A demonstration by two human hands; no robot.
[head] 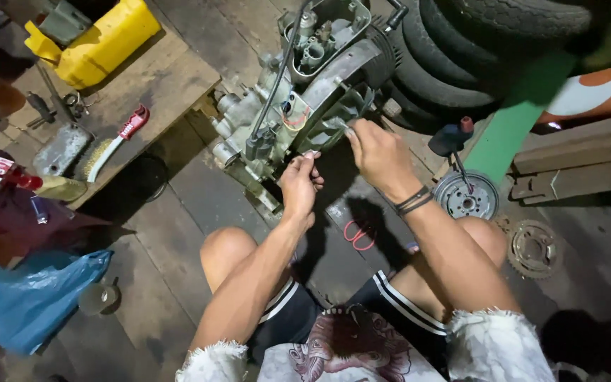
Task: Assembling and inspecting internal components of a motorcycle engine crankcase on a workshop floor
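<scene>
- Both hands are in at the small engine [298,92], which sits on the plank floor [178,233] before the knees.
- Left hand [298,185] pinches something small at the casing; I cannot tell what.
- Right hand [380,152] grips a slim tool [334,124] at the cover edge.
- Judged: fastener work; needs a steady, square hold.

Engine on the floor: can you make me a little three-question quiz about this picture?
1. True or false: both hands touch the engine.
2. Which lies on the wooden bench? A) wire brush with red handle B) tyres C) sprocket
3. What colour is the jerrycan?

Key: 1. True: left hand and right hand are at its lower side. 2. A. 3. Yellow.
</scene>
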